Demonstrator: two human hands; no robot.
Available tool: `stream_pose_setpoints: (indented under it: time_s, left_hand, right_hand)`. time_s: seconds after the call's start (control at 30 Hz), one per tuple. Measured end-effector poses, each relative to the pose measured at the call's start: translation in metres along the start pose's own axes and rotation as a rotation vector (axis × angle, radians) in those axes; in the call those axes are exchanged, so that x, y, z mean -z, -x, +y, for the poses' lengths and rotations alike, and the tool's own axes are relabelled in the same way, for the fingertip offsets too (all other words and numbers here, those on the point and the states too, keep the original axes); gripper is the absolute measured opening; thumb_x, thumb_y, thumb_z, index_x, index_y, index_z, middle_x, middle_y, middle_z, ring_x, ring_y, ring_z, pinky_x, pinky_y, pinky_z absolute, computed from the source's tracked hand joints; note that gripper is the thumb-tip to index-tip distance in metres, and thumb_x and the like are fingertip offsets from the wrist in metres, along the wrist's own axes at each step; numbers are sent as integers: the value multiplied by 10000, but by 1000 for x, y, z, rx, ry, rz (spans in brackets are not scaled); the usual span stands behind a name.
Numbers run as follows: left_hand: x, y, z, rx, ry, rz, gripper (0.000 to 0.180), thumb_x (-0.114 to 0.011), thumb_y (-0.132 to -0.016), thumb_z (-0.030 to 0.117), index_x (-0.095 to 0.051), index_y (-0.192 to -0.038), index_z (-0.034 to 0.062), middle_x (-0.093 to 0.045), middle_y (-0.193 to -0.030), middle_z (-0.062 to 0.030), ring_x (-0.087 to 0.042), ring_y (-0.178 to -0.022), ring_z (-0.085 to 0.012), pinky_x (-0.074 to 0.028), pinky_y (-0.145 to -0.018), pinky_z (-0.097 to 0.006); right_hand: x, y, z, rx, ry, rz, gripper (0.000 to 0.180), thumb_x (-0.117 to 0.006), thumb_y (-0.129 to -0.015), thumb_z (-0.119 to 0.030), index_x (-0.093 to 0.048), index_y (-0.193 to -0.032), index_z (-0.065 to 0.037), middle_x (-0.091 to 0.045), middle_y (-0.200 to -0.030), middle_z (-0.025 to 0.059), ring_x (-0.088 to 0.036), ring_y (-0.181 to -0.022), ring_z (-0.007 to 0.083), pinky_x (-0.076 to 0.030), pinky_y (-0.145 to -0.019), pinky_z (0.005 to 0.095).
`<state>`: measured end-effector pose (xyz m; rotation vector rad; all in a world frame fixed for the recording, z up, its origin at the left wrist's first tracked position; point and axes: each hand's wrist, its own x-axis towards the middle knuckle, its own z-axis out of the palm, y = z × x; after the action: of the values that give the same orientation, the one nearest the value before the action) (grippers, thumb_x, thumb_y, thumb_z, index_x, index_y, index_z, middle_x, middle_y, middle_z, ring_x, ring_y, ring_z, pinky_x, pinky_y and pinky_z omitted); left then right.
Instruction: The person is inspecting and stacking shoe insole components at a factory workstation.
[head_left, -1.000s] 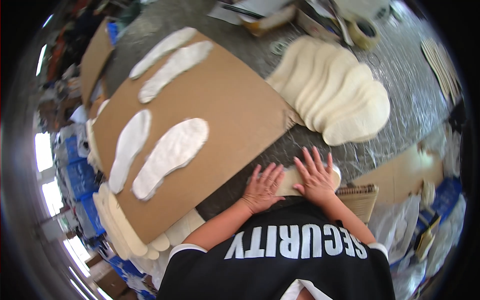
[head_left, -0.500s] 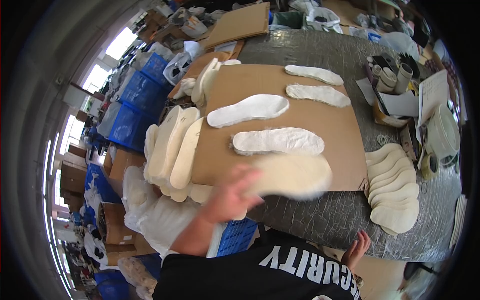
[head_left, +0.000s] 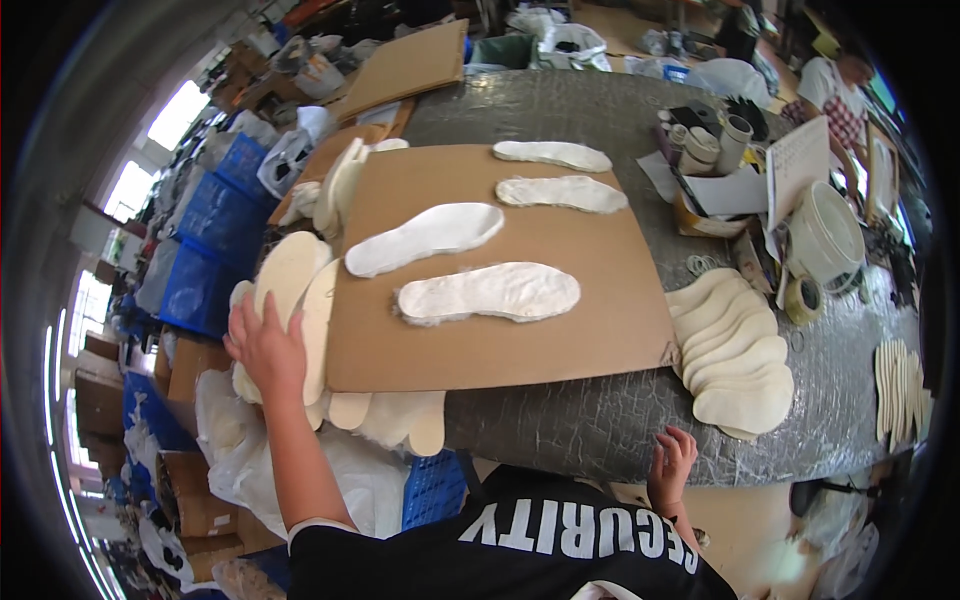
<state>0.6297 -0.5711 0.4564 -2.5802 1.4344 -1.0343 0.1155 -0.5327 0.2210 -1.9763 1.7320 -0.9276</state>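
My left hand [head_left: 268,345] lies with fingers spread on a pile of cream insoles [head_left: 292,268] at the left edge of a cardboard sheet [head_left: 500,360]. Its fingertips touch the upper insole, and part of the pile is hidden beneath the palm. On the sheet lie several white insoles; the nearest, a fuzzy-edged insole [head_left: 490,293], is set apart from a smoother insole [head_left: 425,240] behind it. My right hand [head_left: 673,466] hovers by the table's front edge, fingers loosely bent and apart, holding nothing visible. Closest to it is a fanned row of cream insoles [head_left: 735,350].
Blue crates [head_left: 205,215] stand left of the table. At the right are a white bucket [head_left: 825,235], a tape roll [head_left: 803,300] and a box of tubes [head_left: 712,205]. Another person [head_left: 835,95] sits at the far right. Plastic bags [head_left: 340,470] hang below the near left corner.
My left hand has swung left from the sheet's front edge to the pile. The insole it carried no longer shows there. The whole view has shifted, while my right hand stays near the table edge.
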Motion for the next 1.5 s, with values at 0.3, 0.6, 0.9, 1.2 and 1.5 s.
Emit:
stream_pose_setpoints:
  time_s: [0.3, 0.6, 0.9, 1.2, 1.5]
  left_hand:
    - [-40, -26, 175, -682, 614, -610, 843, -823, -656, 261, -426, -1364, 33, -508, -1322, -197, -465, -1243, -343, -369, -1057, -413]
    - [30, 95, 210, -609, 1107, -1171, 703, -773, -688, 229, -466, -1277, -2, -602, -1143, -216, -600, -1054, -323, -474, -910, -402]
    - [9, 198, 272, -1304, 484, -644, 809, -761, -713, 393, -436, -1360, 31, -414, -1389, -202, -403, -1263, -384, -280, -1066, -527]
    - [46, 183, 457, -1454, 1411, -435, 361, -487, -823, -44, -540, -1180, -31, -605, -1132, -188, -534, -1103, -360, -421, -955, -428]
    - [48, 186, 523, -1371, 1205, -671, 309, -492, -886, 33, -526, -1181, -54, -684, -1009, -129, -591, -1029, -324, -469, -889, -410]
  right_hand:
    - [8, 1, -6, -57, -228, 6, 116, -625, -785, -24, -625, -895, -62, -626, -971, 100, -560, -972, 320, -428, -870, 417]
    - [-15, -17, 4, -769, -1378, -210, 433, -533, -974, -229, -411, -1353, -57, -600, -1147, 111, -598, -995, 183, -484, -847, 303]
    - [17, 15, 45, -688, -686, 155, 325, -663, -860, -27, -571, -1172, -32, -620, -1001, 62, -594, -965, 128, -498, -830, 269]
    - [77, -72, 111, 147, 485, 32, 405, -672, -726, -91, -606, -1125, -118, -544, -1208, 26, -485, -1178, 211, -327, -1051, 461]
    - [77, -76, 118, 230, 554, -122, 182, -580, -770, -121, -593, -951, -104, -539, -973, 33, -530, -1022, 200, -317, -1036, 442]
